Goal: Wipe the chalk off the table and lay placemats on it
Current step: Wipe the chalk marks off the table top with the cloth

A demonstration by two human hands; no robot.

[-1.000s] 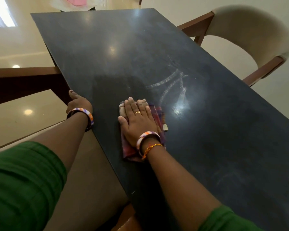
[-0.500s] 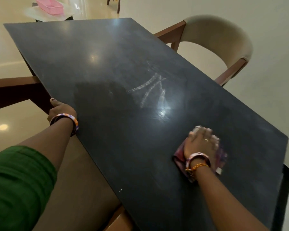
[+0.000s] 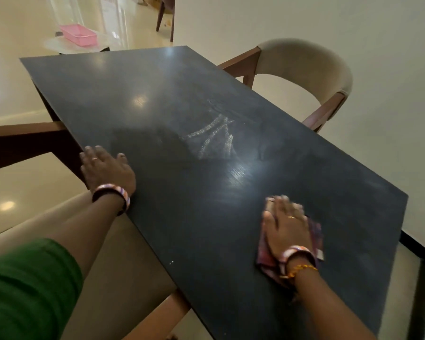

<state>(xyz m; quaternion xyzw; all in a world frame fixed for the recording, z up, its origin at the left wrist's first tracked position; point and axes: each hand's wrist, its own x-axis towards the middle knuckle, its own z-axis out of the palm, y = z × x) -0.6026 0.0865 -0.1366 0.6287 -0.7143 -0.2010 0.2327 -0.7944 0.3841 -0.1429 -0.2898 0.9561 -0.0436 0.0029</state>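
The chalk marks (image 3: 214, 138) (pale crossing strokes) lie mid-way along the dark table (image 3: 138, 89). Toward its near right part, the right hand (image 3: 286, 228) presses flat, fingers straight, on a reddish checked cloth (image 3: 265, 262). The left hand (image 3: 106, 168) rests spread at the table's left edge. A beige chair (image 3: 304, 60) stands beyond.

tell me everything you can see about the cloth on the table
The cloth is a small, soft-looking fabric rag, pink and purple in a faint check, crumpled and motion-blurred. It lies flat on the dark table near its right edge, apart from the chalk marks. The right hand presses it palm-down with straight fingers, covering its middle.
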